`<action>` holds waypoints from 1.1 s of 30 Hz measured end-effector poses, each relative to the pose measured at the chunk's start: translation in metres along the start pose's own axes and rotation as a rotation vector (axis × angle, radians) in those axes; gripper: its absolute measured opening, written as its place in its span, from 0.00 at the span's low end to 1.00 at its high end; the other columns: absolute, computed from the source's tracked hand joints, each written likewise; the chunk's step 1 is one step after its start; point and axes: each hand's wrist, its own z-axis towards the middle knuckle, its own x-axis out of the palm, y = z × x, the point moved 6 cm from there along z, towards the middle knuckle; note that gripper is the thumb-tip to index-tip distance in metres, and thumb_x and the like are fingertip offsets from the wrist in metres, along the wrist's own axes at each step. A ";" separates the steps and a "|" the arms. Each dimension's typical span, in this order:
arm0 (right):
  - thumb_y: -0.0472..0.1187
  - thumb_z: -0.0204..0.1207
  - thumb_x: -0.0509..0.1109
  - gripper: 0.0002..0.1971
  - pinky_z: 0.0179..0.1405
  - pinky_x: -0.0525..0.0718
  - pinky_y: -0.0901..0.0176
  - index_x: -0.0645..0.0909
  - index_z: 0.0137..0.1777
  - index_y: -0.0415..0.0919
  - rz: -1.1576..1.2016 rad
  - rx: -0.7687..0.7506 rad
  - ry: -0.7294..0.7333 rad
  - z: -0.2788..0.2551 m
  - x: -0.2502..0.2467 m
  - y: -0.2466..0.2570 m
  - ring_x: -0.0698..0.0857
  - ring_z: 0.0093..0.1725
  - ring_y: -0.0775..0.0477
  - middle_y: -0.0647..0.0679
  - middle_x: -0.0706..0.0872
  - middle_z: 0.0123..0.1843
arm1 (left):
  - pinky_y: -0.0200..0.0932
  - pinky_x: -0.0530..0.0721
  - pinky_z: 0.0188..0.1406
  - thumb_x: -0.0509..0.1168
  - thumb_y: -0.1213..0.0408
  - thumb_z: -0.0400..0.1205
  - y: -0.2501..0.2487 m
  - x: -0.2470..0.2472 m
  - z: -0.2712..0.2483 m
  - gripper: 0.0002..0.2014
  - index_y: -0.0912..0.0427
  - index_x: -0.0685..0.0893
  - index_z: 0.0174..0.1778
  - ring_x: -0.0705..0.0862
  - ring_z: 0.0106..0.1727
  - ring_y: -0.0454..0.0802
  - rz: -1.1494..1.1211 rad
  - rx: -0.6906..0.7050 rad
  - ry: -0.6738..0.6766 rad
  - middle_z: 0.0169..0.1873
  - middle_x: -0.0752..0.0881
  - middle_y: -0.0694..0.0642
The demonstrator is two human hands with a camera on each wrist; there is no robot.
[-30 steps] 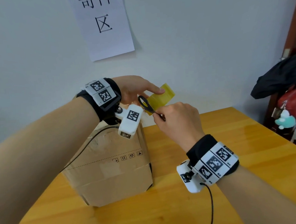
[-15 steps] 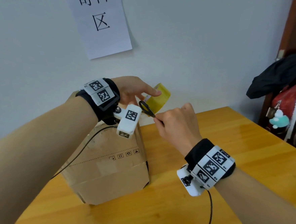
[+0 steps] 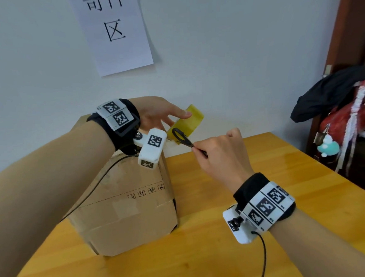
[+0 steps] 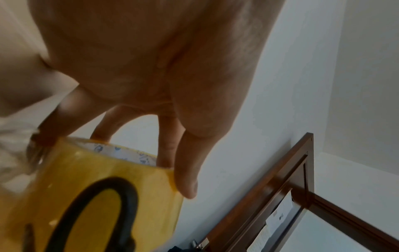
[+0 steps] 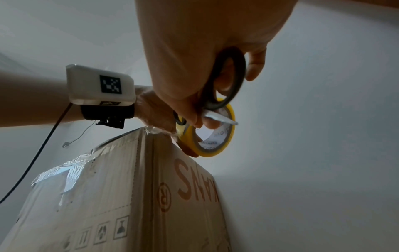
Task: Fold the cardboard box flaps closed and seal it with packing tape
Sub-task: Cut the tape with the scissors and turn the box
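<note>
Your left hand (image 3: 154, 115) grips the tape roll (image 3: 188, 124) above the box (image 3: 125, 198); right hand (image 3: 220, 155) clamps the scissors (image 3: 182, 137); keep the strip taut, snip close to the box edge.

Taped box (image 3: 125, 198), yellow tape roll (image 3: 190, 122) above

A wooden table (image 3: 267, 197) stands against a pale wall (image 3: 235, 48) bearing a paper sign (image 3: 115, 30).
</note>
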 end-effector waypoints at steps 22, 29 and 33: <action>0.51 0.86 0.58 0.18 0.49 0.69 0.49 0.86 0.40 0.52 -0.016 0.125 -0.011 0.017 -0.003 0.015 0.76 0.27 0.48 0.54 0.79 0.23 | 0.54 0.88 0.55 0.70 0.53 0.82 -0.016 0.008 0.002 0.16 0.61 0.83 0.58 0.91 0.41 0.58 -0.026 -0.135 0.084 0.44 0.90 0.63; 0.51 0.87 0.56 0.18 0.45 0.61 0.51 0.86 0.41 0.52 -0.060 0.129 0.061 0.021 0.000 0.021 0.71 0.27 0.50 0.55 0.73 0.24 | 0.59 0.73 0.77 0.77 0.52 0.69 -0.012 0.012 0.004 0.27 0.63 0.84 0.60 0.86 0.55 0.60 0.074 -0.188 0.136 0.55 0.88 0.63; 0.46 0.85 0.59 0.15 0.47 0.59 0.52 0.80 0.38 0.51 -0.059 0.134 0.120 0.024 -0.004 0.026 0.69 0.28 0.52 0.55 0.73 0.26 | 0.58 0.87 0.57 0.79 0.52 0.64 -0.009 0.013 0.009 0.41 0.65 0.78 0.72 0.89 0.52 0.60 0.120 -0.180 0.094 0.66 0.85 0.64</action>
